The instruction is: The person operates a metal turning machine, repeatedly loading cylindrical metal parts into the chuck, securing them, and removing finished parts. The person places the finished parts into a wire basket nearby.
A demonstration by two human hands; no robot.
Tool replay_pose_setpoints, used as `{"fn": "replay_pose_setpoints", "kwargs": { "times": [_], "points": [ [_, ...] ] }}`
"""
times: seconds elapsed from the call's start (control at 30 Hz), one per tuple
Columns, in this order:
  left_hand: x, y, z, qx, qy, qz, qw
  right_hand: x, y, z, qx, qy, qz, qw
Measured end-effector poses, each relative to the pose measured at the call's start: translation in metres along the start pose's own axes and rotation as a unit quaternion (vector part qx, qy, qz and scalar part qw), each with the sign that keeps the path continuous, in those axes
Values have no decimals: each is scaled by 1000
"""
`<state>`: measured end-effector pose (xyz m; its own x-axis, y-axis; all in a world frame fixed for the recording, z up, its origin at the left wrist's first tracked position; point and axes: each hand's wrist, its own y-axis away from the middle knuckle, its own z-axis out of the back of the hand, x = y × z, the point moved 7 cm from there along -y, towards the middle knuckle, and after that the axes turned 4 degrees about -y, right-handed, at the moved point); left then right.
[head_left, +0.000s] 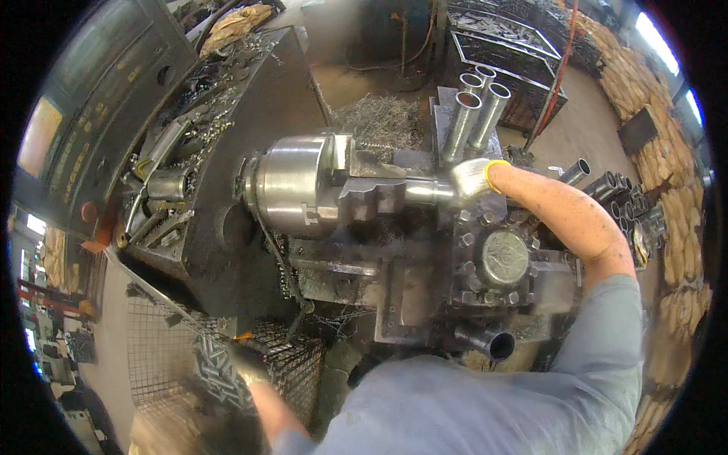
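Observation:
My right hand point(474, 179), in a white glove with a yellow cuff, is closed around the right end of a shiny metal tube point(427, 191). The tube lies level, its left end by the jaws of a lathe chuck point(294, 184). Just below sits a tool post point(504, 258) ringed with bolts. Low on the left, my gloved left hand point(249, 361) is beside a small orange-tipped part point(243, 336), above a wire basket point(292, 371) with metal pieces. Blur and shadow hide its fingers, so its grip is unclear.
Several upright tubes point(464, 114) stand behind my right hand. More dark tubes point(603, 186) lie at the right, and one short tube point(485, 341) sits near my body. Metal shavings point(379, 121) are heaped behind the chuck. Chips and tools cover the headstock point(250, 91).

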<state>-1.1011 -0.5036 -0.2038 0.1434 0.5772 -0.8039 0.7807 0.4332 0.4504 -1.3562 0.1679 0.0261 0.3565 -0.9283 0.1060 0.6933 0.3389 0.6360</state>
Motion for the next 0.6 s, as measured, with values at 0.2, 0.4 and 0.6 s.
{"fn": "replay_pose_setpoints", "kwargs": {
  "times": [0.2,0.4,0.6],
  "points": [
    [-10,15,-14,2,61,145,988,24,-28,21,-91,-144,4,985],
    [-15,-11,24,-80,-193,-53,976,26,59,48,-266,-197,-12,944],
    [-133,108,-88,-263,-532,-388,705,42,266,-9,-545,-384,-129,734]
  ]
}}
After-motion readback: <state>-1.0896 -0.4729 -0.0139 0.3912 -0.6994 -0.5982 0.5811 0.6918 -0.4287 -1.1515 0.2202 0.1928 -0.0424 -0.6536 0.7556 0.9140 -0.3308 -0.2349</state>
